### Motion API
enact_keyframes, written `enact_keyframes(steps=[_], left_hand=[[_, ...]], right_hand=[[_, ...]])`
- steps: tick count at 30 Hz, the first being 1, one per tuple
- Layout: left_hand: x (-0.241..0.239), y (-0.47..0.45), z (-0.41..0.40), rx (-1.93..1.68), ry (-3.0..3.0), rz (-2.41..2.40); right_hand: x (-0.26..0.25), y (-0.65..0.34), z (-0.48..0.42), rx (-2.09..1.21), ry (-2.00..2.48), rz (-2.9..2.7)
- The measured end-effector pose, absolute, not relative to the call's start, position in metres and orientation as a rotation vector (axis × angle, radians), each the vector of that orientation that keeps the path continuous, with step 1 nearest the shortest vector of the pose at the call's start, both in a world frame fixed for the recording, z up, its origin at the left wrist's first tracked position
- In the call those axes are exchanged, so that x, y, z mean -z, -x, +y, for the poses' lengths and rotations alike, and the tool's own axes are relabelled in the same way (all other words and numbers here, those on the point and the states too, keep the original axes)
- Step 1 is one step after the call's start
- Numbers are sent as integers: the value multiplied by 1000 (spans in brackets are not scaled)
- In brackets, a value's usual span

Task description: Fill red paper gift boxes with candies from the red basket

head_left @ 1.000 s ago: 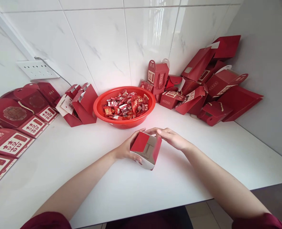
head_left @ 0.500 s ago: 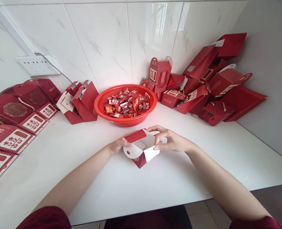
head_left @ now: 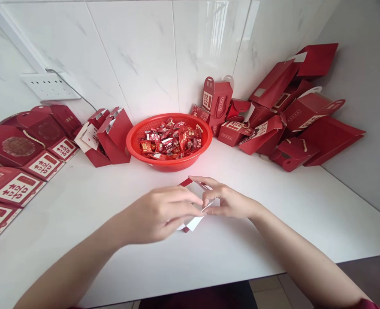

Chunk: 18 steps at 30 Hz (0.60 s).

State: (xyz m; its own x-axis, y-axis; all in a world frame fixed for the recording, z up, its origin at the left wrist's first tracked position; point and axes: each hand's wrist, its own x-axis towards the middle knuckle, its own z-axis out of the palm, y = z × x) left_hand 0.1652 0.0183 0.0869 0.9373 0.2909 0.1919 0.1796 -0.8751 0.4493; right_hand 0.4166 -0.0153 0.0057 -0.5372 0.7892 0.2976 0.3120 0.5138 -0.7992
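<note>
A small red paper gift box [head_left: 193,223] with a white inside stands open-topped on the white table in front of me. My right hand [head_left: 230,201] grips its right side, thumb and fingers pinching the wall and a flap. Over the box's left part reaches my left hand [head_left: 164,212], its fingers stretched towards the right hand's fingertips and slightly apart. Its thumb is hidden beneath, and whether its fingertips touch the flap I cannot tell. Much of the box is covered by my hands.
Behind the box stands a red plastic basket [head_left: 134,148] of wrapped sweets. Red boxes [head_left: 21,189] line the left side, and two open ones [head_left: 114,139] stand beside the basket. More red boxes [head_left: 301,113] are heaped at the right. A socket panel [head_left: 50,87] is on the wall.
My left hand has left the box's left wall and moved up and right over its top. My right hand stays at the right side, and the box sits slightly lower in view.
</note>
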Motion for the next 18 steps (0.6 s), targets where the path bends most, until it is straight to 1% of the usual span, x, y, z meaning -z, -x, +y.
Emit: enact_keyframes(steps=[3, 8, 12, 15, 18], left_hand=[[-76, -171, 5, -224, -2713, 383], [-65, -176, 9, -293, -2778, 668], [-63, -173, 13, -226, -2776, 843], [-61, -172, 13, -195, -2709, 972], [-59, -170, 17, -84, -2568, 1031]], right_hand=[[-3, -417, -14, -924, 894, -2081], [-3, -417, -13, -940, 881, -2062], [-3, -417, -14, -888, 860, -2105], [-4, -417, -14, -878, 868, -2108], [-3, -416, -14, -863, 847, -2111]])
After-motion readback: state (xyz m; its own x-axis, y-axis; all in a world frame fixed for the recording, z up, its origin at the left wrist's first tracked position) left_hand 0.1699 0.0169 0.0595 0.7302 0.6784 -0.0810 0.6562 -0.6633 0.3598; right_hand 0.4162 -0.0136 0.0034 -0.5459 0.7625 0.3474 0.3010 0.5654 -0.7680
